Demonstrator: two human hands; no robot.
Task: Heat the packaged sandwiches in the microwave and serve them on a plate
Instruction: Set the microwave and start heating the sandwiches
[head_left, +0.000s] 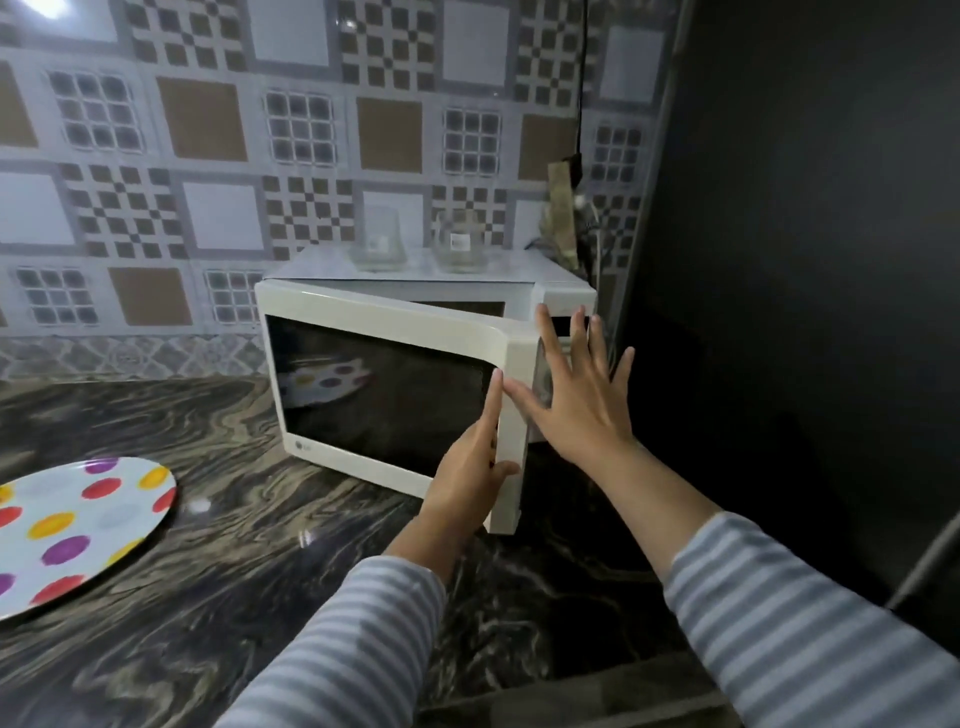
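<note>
A white microwave stands on the dark marbled counter against the tiled wall. Its door, with a dark window, stands partly ajar, swung out toward me. My left hand is at the door's right edge, index finger straight up along the window, thumb hooked round the edge. My right hand is spread flat, fingers straight, at the door's free edge in front of the control panel. A white plate with coloured dots lies on the counter at the left, bare. No sandwiches are visible; the microwave's inside is hidden.
Two clear glass jars stand on top of the microwave. A dark tall surface fills the right side, close to the microwave. A black cord hangs down the wall behind it. The counter stretches toward me.
</note>
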